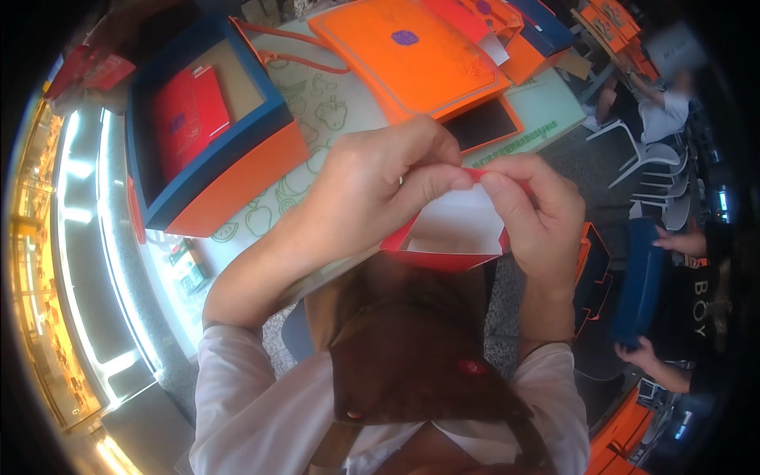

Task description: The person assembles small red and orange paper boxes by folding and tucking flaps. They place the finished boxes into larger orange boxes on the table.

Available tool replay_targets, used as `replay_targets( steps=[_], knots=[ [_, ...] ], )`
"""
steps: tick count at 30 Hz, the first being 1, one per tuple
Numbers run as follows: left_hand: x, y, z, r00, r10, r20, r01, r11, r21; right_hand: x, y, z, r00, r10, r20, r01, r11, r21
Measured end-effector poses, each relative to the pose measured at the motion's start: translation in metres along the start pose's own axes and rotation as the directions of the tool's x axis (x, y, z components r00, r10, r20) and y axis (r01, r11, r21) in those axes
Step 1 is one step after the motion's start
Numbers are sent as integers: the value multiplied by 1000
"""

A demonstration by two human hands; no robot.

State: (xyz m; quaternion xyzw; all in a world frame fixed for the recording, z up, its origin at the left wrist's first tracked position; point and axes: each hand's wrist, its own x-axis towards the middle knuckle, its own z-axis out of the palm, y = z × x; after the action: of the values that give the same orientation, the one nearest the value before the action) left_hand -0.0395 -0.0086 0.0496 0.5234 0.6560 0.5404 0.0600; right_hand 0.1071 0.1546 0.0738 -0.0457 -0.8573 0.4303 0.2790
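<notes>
In front of my chest I hold a small red paper box (445,260) with a white inside, its opening facing up toward me. The fingers of my left hand (388,170) pinch its far upper edge near the middle. My right hand (538,207) grips the same red edge just beside it, thumb over the rim and fingers behind. Both thumbs nearly meet there. What the fingers do behind the edge is hidden.
On the patterned table (265,210) stand a blue-and-orange box (245,178) with a red packet (190,119) inside, and a large orange box (408,59). At right, another person's hands hold a blue tray-like piece (638,277); white chairs (653,162) stand beyond.
</notes>
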Motion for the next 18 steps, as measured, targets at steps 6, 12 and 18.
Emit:
replay_targets(
  steps=[6,12,18],
  knots=[
    [2,-11,-3,994,104,28,-107,984,143,2,13,5,999,-52,2,52,998,-24],
    [6,-16,2,998,60,5,-60,985,161,-2,31,4,998,65,-7,-63,987,144],
    [11,-28,-4,992,-107,68,123,936,-331,1,46,-4,993,23,-112,6,967,253]
  ],
)
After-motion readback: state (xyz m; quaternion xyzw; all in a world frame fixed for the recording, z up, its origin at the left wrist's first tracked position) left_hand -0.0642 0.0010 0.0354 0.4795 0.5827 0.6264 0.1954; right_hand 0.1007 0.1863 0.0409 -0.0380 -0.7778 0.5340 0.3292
